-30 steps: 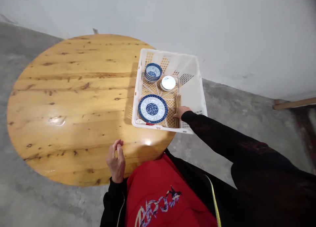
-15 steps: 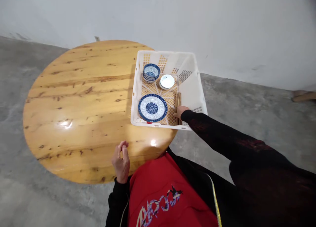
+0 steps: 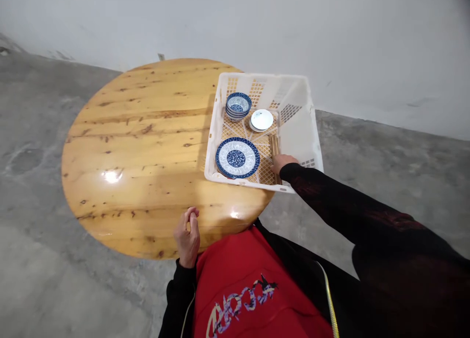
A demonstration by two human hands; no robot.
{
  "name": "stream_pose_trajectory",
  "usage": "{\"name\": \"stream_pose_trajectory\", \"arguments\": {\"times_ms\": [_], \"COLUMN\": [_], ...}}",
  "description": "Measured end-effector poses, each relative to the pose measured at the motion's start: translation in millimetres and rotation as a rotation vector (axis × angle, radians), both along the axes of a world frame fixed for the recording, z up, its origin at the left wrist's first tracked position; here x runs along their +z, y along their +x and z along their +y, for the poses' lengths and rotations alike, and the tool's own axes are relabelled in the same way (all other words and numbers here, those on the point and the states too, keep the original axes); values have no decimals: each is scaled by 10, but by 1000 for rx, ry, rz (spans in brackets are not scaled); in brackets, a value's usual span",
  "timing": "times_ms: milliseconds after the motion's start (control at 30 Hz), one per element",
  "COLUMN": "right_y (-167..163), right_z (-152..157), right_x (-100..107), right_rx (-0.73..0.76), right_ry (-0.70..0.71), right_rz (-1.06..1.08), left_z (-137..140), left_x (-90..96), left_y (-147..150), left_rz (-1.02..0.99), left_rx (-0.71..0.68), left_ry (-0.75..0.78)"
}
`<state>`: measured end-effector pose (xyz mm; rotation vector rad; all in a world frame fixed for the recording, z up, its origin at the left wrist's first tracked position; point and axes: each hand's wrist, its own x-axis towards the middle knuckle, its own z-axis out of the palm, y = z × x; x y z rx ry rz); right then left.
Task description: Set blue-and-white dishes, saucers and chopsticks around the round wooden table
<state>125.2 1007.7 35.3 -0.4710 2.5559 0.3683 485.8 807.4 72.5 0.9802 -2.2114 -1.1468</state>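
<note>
My right hand (image 3: 283, 163) reaches down into a white plastic basket (image 3: 316, 132) and closes round a bundle of wooden chopsticks (image 3: 274, 146), which lie lengthwise along its right side. Part of the bundle is hidden by the hand. To the left of it, a blue-and-white plate (image 3: 238, 157) lies on the basket floor. Farther back stand a stack of blue-patterned bowls (image 3: 238, 106) and small white dishes (image 3: 262, 120). Over the table's front edge hovers my left hand (image 3: 188, 236), its fingers curled loosely toward the thumb with nothing visible in them.
The basket rests on the right part of a round, glossy wooden table (image 3: 147, 147), its right side reaching past the tabletop. A pale wall (image 3: 205, 24) rises behind, above a grey concrete floor (image 3: 385, 156). A bit of red shows under the plate's front rim.
The view has swung left, so the table and basket appear farther right. My right hand stays at the chopsticks, which look more closely bunched. My left hand keeps its curled pose.
</note>
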Motion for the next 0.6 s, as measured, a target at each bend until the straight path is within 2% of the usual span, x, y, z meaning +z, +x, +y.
{"name": "stream_pose_trajectory", "arguments": {"times_ms": [267, 433, 600], "right_y": [-1, -19, 63], "right_z": [12, -76, -322], "right_x": [63, 219, 350], "right_rx": [-30, -23, 9], "right_ry": [-36, -165, -308], "right_rz": [40, 96, -69], "left_z": [-51, -73, -46], "left_x": [18, 43, 51], "left_y": [158, 197, 104], "left_rz": [-3, 12, 41], "left_rx": [65, 91, 29], "left_ry": [35, 35, 7]}}
